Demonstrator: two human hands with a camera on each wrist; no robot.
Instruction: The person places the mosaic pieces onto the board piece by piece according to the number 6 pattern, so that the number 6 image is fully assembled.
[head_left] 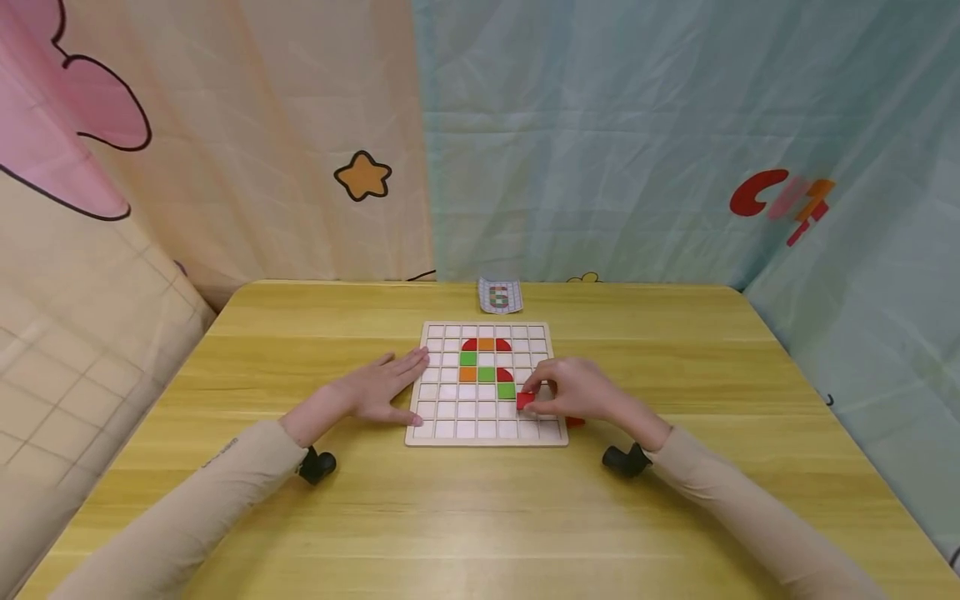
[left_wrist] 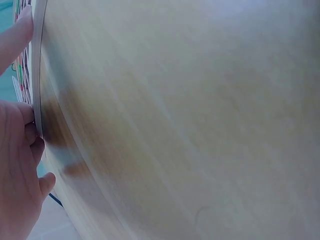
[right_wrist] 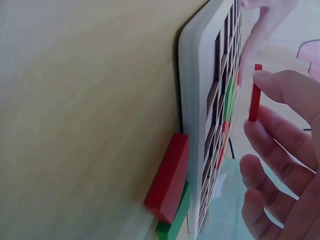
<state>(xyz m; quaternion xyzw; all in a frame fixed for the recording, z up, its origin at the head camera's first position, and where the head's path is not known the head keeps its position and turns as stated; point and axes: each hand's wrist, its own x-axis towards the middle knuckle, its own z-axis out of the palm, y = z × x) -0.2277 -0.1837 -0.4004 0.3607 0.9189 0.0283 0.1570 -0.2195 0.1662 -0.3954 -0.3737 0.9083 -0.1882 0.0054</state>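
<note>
A pale wooden grid board lies on the table, with red, orange and green tiles set in some of its squares. My right hand pinches a small red tile between thumb and fingers, over the lower right of the grid. In the right wrist view this red tile is seen edge-on, held above the board's surface. Along the board's left border, my left hand rests with straight fingers, its fingertips and thumb on the rim. That hand shows at the board's edge in the left wrist view.
Beside the board's right edge, a loose red tile leans over a green tile. Behind the board, a small card shows a coloured pattern on a grid. The yellow wooden table backs onto printed curtains.
</note>
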